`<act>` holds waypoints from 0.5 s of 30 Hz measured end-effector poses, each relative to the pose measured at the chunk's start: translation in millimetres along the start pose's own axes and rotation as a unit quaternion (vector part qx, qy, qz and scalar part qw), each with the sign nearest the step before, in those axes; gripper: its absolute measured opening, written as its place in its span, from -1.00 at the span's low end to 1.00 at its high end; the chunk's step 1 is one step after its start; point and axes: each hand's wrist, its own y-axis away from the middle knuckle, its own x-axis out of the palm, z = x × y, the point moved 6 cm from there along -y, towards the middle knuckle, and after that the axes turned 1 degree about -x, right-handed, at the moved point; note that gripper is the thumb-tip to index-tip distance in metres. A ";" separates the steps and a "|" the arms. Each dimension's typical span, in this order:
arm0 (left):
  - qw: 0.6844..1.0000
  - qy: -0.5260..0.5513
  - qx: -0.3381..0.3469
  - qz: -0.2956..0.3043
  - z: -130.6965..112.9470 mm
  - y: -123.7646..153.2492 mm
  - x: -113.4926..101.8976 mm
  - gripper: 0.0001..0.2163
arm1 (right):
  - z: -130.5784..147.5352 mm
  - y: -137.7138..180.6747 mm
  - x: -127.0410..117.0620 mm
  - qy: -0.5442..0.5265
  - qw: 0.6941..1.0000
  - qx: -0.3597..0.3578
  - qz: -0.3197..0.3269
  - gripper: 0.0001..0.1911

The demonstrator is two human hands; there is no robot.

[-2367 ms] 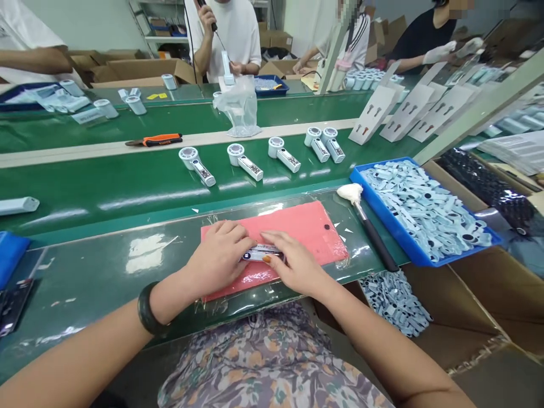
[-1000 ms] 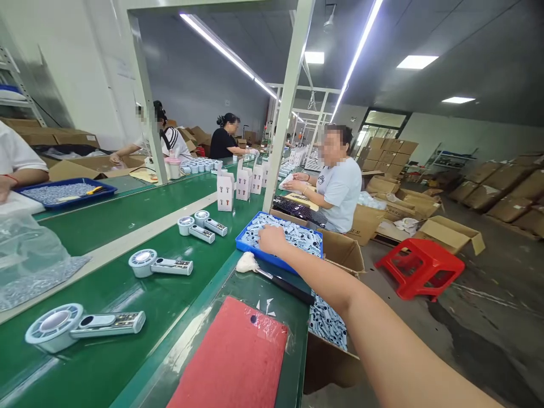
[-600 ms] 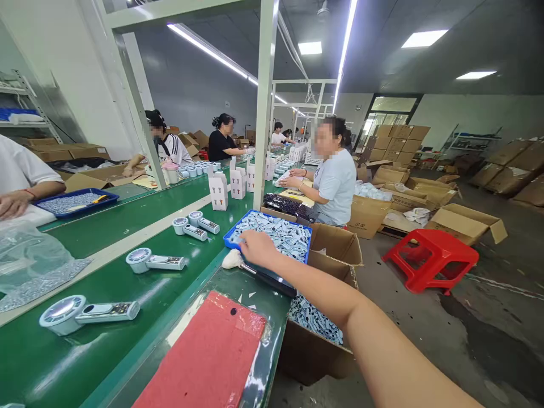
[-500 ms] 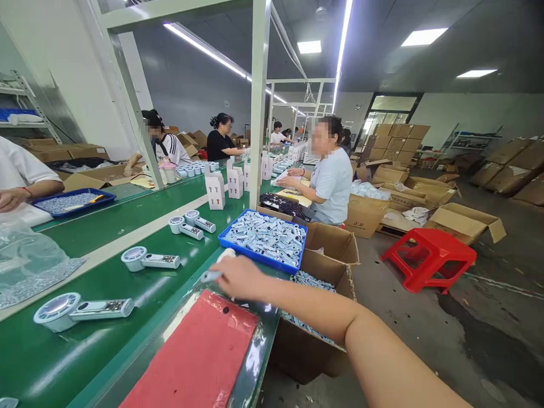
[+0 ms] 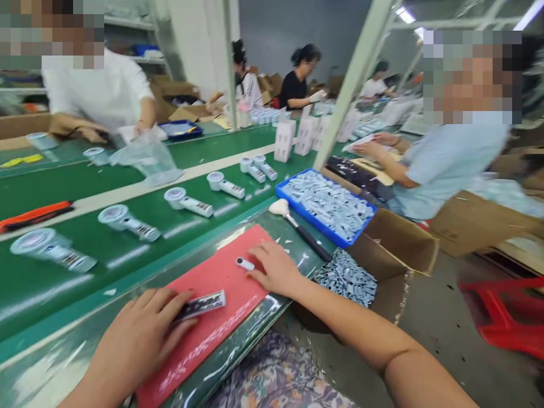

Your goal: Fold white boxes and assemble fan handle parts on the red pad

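The right hand [image 5: 276, 269] had come back from the blue plastic tray [image 5: 284, 199] of pale parts, where it had been reaching a second earlier, and now lay over the far end of the red rectangular mat [image 5: 221, 328]. It brought a small pale-blue plastic piece [image 5: 244, 263] with a dark hole in one end. Its fingers [image 5: 260, 264] were drawn narrow on that piece's near end, the piece low over or on the mat; the blur left it unclear which. The view had also swung down from the hall to the green surface [image 5: 85, 345].

The left hand [image 5: 140, 334] was back in sight, palm down on the mat's near end. Its fingers [image 5: 170, 309] lay flat and loosely spread, the tips pressing on a narrow dark strip with silver print [image 5: 203, 304] rather than gripping it. So both parts sat on the one mat, near each other but apart, one under each hand.

Just beyond the right hand lay a brush with a white head and black handle [image 5: 297, 226], between the mat and the tray. A row of white round-headed handheld devices [image 5: 187, 202] lay on the green belt behind. A person in pale blue worked to the right.
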 end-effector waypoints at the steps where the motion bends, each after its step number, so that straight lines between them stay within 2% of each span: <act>1: 1.000 -0.012 -0.002 0.005 -3.3 2.0 -2.5 -0.63 | -1.4 -1.0 0.3 -0.002 0.999 0.032 0.002 -0.75; 3: 0.999 -0.033 -0.008 0.005 -7.9 1.6 -7.3 -0.66 | 4.6 -3.0 0.8 -0.019 0.998 0.058 0.013 -0.88; 5: 0.999 -0.041 -0.020 0.002 -10.2 -0.1 -10.9 -0.69 | 20.6 -4.3 -1.6 -0.067 0.996 0.053 0.013 -0.90; 9: 0.999 -0.006 -0.051 0.015 -12.4 -0.6 -14.8 -0.67 | 73.5 -6.0 -2.1 -0.143 0.988 -0.032 0.040 -0.84; 12: 0.996 0.060 -0.070 0.017 -11.6 1.3 -18.9 -0.63 | 107.9 -8.4 10.0 -0.112 0.986 -0.096 0.082 -0.80; 15: 0.989 0.132 -0.066 -0.012 -12.7 7.4 -27.4 -0.68 | 122.9 -12.9 21.7 -0.073 0.986 -0.116 0.097 -0.78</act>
